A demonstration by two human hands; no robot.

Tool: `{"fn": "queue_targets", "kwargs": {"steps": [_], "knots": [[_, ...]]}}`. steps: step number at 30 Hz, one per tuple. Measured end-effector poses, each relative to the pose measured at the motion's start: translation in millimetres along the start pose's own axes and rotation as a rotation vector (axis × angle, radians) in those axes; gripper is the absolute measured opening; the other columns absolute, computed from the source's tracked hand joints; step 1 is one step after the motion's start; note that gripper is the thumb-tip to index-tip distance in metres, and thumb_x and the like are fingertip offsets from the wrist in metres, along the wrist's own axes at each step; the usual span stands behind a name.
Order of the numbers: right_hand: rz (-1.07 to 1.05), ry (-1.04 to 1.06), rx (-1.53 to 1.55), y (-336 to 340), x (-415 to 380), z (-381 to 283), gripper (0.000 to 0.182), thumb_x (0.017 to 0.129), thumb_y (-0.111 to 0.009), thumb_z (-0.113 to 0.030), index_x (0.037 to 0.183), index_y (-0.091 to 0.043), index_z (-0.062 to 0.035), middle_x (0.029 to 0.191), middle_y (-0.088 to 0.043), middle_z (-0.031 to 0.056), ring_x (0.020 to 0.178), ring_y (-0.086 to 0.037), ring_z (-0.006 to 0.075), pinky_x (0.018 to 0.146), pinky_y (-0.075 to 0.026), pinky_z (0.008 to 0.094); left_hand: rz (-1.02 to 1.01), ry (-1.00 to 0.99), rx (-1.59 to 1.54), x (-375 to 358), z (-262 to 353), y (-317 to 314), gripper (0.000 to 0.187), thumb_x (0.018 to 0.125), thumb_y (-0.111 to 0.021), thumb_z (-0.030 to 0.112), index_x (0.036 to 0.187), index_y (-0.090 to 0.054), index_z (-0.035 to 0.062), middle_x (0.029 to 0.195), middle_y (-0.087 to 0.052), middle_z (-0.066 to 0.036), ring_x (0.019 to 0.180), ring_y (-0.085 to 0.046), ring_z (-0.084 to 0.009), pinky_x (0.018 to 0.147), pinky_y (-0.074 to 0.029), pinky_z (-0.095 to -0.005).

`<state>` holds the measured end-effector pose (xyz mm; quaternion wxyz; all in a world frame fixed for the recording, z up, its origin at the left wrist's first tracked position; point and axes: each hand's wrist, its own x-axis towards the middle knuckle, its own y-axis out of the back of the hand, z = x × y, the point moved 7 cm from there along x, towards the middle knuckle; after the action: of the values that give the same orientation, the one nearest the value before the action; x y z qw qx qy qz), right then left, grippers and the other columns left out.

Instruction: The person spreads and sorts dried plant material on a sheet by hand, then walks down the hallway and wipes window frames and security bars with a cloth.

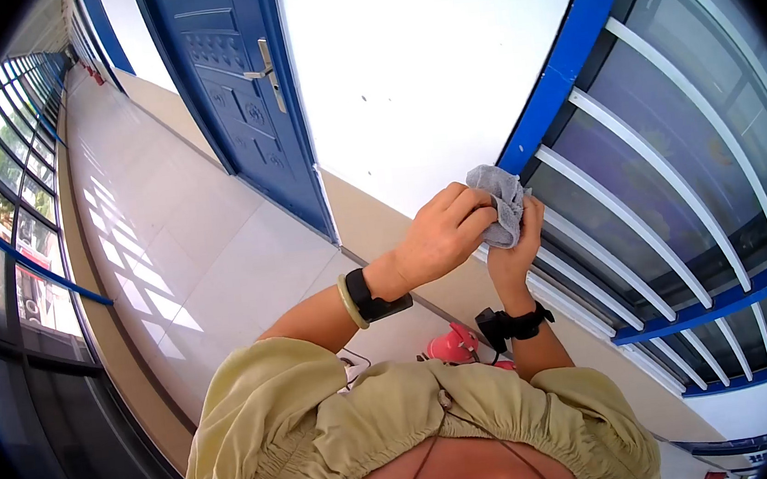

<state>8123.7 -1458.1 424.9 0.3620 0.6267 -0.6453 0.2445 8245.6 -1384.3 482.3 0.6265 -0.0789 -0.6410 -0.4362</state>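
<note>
A crumpled grey cloth (496, 193) is bunched up between both hands, close to the lower corner of the blue window frame (561, 65). My left hand (448, 233) grips the cloth from the left, fingers bent into its folds. From below and to the right, my right hand (516, 250) holds the same cloth, with its fingers curled around the edge. White window bars (620, 203) run just to the right of my hands. Part of the cloth is hidden behind my fingers.
Left of me stand a blue door (236, 97) with a metal handle (268, 73) and a long tiled corridor (152, 234). Large windows (24, 246) line its far side. A red fire extinguisher (454, 345) is on the floor by the wall, partly hidden by my body.
</note>
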Motion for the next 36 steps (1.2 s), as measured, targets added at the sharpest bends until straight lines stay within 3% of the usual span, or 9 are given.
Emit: {"fn": "queue_targets", "kwargs": {"steps": [3,11,14,15,18,19,27,32,36], "knots": [[-0.088,-0.057,0.024,-79,-15,-22,0.043,0.08,-0.069,-0.005,0.121,-0.057,-0.0023,0.109,-0.048,0.0115,0.1,-0.056,0.0228,0.083,-0.049,0.0307,-0.003,0.174,0.004,-52,-43,59,0.037,0.06,-0.076,0.002,0.092,-0.057,0.0065,0.095,-0.056,-0.009,0.084,-0.058,-0.0283,0.066,-0.051,-0.035],[-0.217,-0.063,0.175,-239,-55,-71,0.045,0.078,-0.067,0.0,0.122,-0.057,-0.0034,0.112,-0.048,0.0112,0.105,-0.055,0.0218,0.09,-0.046,0.0298,0.028,0.427,0.108,-121,-111,190,0.036,0.06,-0.08,0.006,0.079,-0.049,0.0077,0.076,-0.051,-0.007,0.071,-0.057,-0.029,0.056,-0.047,-0.0387],[-0.438,-0.31,0.34,-303,-84,-43,0.036,0.087,-0.058,0.0,0.123,-0.055,-0.0016,0.113,-0.053,0.0103,0.104,-0.056,0.0204,0.091,-0.045,0.0289,0.027,0.499,0.203,-147,-139,218,0.035,0.059,-0.081,0.011,0.076,-0.051,0.008,0.071,-0.052,-0.006,0.069,-0.058,-0.0278,0.055,-0.047,-0.0381],[-0.549,-0.571,0.568,-329,-98,-36,0.03,0.096,-0.048,-0.006,0.125,-0.052,-0.0001,0.114,-0.058,0.0095,0.103,-0.059,0.0194,0.091,-0.047,0.0296,0.02,0.531,0.244,-156,-151,226,0.035,0.06,-0.082,0.013,0.075,-0.051,0.008,0.07,-0.053,-0.006,0.068,-0.058,-0.0274,0.055,-0.048,-0.0378],[-0.568,-1.129,0.846,-388,-130,-32,0.03,0.101,-0.042,-0.013,0.126,-0.053,0.001,0.116,-0.061,0.0088,0.103,-0.061,0.0184,0.091,-0.048,0.03,-0.025,0.626,0.323,-188,-189,246,0.032,0.064,-0.081,0.021,0.075,-0.054,0.0077,0.068,-0.056,-0.005,0.067,-0.06,-0.0266,0.054,-0.048,-0.0372],[-0.583,-1.15,0.834,-408,-133,-29,0.031,0.101,-0.042,-0.013,0.128,-0.052,0.0003,0.118,-0.06,0.0094,0.104,-0.06,0.0175,0.091,-0.049,0.0294,-0.029,0.641,0.348,-195,-204,255,0.031,0.066,-0.08,0.022,0.075,-0.054,0.0076,0.068,-0.056,-0.005,0.067,-0.06,-0.0267,0.054,-0.048,-0.0373],[-0.424,-0.651,0.809,-563,-41,-28,0.033,0.1,-0.041,-0.006,0.131,-0.049,0.0011,0.126,-0.053,0.0102,0.115,-0.053,0.018,0.101,-0.043,0.0299,-0.08,0.696,0.42,-207,-364,331,0.028,0.069,-0.078,0.022,0.078,-0.056,0.0075,0.074,-0.059,-0.006,0.071,-0.061,-0.0272,0.057,-0.049,-0.0392],[-0.419,-0.544,0.855,-690,12,-47,0.038,0.097,-0.05,-0.005,0.134,-0.046,0.0006,0.132,-0.05,0.0116,0.121,-0.05,0.0203,0.103,-0.041,0.0317,-0.023,0.748,0.502,-208,-470,399,0.028,0.067,-0.077,0.015,0.079,-0.054,0.0067,0.075,-0.059,-0.007,0.072,-0.061,-0.0294,0.06,-0.049,-0.0403],[-0.603,-0.399,0.852,-793,20,-81,0.043,0.094,-0.054,-0.003,0.136,-0.043,0.0008,0.135,-0.046,0.0131,0.124,-0.048,0.0216,0.104,-0.04,0.0329,-0.019,1.184,0.338,-264,-550,459,0.028,0.073,-0.076,0.018,0.086,-0.056,0.0039,0.073,-0.063,-0.011,0.071,-0.064,-0.0305,0.063,-0.05,-0.0387]]}}
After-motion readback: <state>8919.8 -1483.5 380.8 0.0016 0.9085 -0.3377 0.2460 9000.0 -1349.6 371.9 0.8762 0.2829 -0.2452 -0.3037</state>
